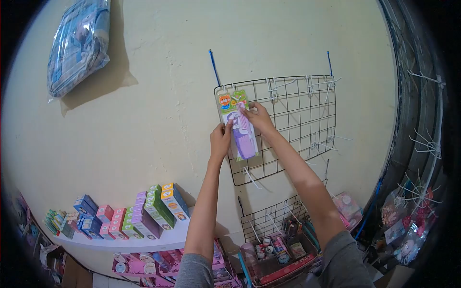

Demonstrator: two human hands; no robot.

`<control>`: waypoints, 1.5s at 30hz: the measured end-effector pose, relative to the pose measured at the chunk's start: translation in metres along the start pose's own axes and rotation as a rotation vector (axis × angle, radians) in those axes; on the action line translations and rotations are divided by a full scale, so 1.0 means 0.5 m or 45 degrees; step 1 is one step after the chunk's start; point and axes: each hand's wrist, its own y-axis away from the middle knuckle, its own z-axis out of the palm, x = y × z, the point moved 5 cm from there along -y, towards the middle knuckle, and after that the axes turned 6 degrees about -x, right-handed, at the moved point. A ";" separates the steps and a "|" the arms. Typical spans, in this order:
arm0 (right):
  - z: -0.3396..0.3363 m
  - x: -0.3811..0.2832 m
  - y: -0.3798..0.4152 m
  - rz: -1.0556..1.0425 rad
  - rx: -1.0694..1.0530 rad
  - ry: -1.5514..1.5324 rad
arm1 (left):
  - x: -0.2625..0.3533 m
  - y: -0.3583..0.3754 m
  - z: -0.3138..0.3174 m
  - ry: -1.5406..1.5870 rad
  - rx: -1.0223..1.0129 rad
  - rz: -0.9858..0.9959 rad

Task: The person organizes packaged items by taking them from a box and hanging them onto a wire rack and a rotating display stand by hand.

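Against the black wire grid [297, 113] on the wall hang carded comb packs [246, 146], with pink and purple combs and a bear picture at the top. My left hand [221, 141] grips the left edge of the packs, thumb on the front. At their upper right edge, my right hand [259, 119] is closed with its thumb and fingers on the front pack, near the pink comb. A white hook tip shows near the top of the cards. How many packs hang there is hard to tell.
More white hooks [283, 86] stick out from the grid. Below left, a white shelf [168, 235] carries several rows of small boxes [158, 211]. A basket of small goods [278, 269] stands below. A plastic-wrapped bag [79, 48] hangs upper left; wire hooks [422, 194] jut out at right.
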 end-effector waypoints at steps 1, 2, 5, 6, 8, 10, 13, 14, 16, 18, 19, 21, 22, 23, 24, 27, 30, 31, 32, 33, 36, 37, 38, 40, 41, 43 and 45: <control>-0.001 -0.001 -0.001 -0.002 0.010 0.006 | -0.009 0.002 0.000 0.004 0.045 -0.013; 0.000 0.003 0.001 0.038 -0.020 0.015 | -0.014 0.013 -0.003 0.016 0.160 0.038; -0.040 -0.007 0.048 0.120 0.052 0.149 | 0.033 0.109 -0.030 -0.279 0.677 0.010; -0.063 -0.046 0.088 0.063 0.028 0.292 | 0.060 0.157 -0.028 -0.448 0.955 0.164; -0.124 -0.097 0.176 -0.011 -0.072 0.458 | 0.120 0.240 0.016 0.141 0.856 0.257; -0.202 -0.134 0.291 -0.076 -0.235 0.571 | 0.190 0.306 0.105 0.494 0.642 0.391; -0.295 -0.190 0.467 0.124 -0.152 0.834 | 0.257 0.357 0.242 1.015 0.136 0.310; -0.321 -0.214 0.523 0.189 -0.224 1.030 | 0.286 0.376 0.289 1.187 -0.032 0.255; -0.379 -0.259 0.642 0.461 -0.214 1.231 | 0.345 0.427 0.374 1.307 -0.360 0.288; -0.450 -0.330 0.784 0.693 0.038 1.427 | 0.402 0.495 0.453 1.448 -0.614 0.253; -0.472 -0.371 0.854 0.779 0.166 1.551 | 0.446 0.539 0.496 1.425 -0.910 0.348; -0.501 -0.456 1.008 1.082 0.511 1.526 | 0.545 0.648 0.564 1.394 -1.322 0.328; -0.509 -0.486 1.085 1.153 0.628 1.549 | 0.595 0.712 0.589 1.475 -1.590 0.346; -0.514 -0.505 1.162 1.220 0.735 1.562 | 0.632 0.790 0.637 1.347 -1.783 0.460; -0.492 -0.516 1.218 1.250 0.771 1.565 | 0.671 0.840 0.629 1.312 -1.768 0.845; -0.491 -0.509 1.393 1.394 0.967 1.736 | 0.706 1.074 0.743 0.682 -2.196 1.144; -0.496 -0.423 1.517 1.602 1.149 1.486 | 0.651 1.227 0.826 -0.143 -2.617 1.018; -0.506 -0.388 1.539 1.720 1.154 1.429 | 0.634 1.258 0.833 -0.232 -2.577 1.194; -0.522 -0.350 1.571 1.742 1.206 1.473 | 0.606 1.289 0.841 -0.317 -2.521 1.365; -0.533 -0.322 1.591 1.764 1.249 1.520 | 0.546 1.347 0.876 -0.427 -2.699 0.994; -0.542 -0.293 1.578 1.923 1.492 1.285 | 0.492 1.417 0.846 -0.437 -3.134 0.267; -0.545 -0.287 1.576 1.909 1.490 1.293 | 0.501 1.415 0.842 -0.435 -3.120 0.270; -0.544 -0.284 1.577 1.863 1.535 1.284 | 0.503 1.413 0.837 -0.477 -3.111 0.222; -0.541 -0.276 1.583 1.726 1.628 1.419 | 0.513 1.382 0.802 -0.466 -3.099 -0.054; -0.543 -0.272 1.594 1.725 1.607 1.422 | 0.519 1.368 0.796 -0.458 -3.092 -0.074; -0.550 -0.298 1.599 1.639 1.702 1.451 | 0.528 1.356 0.788 -0.346 -3.238 -0.310; -0.553 -0.357 1.578 1.456 1.747 1.624 | 0.575 1.344 0.791 0.098 -3.320 -0.359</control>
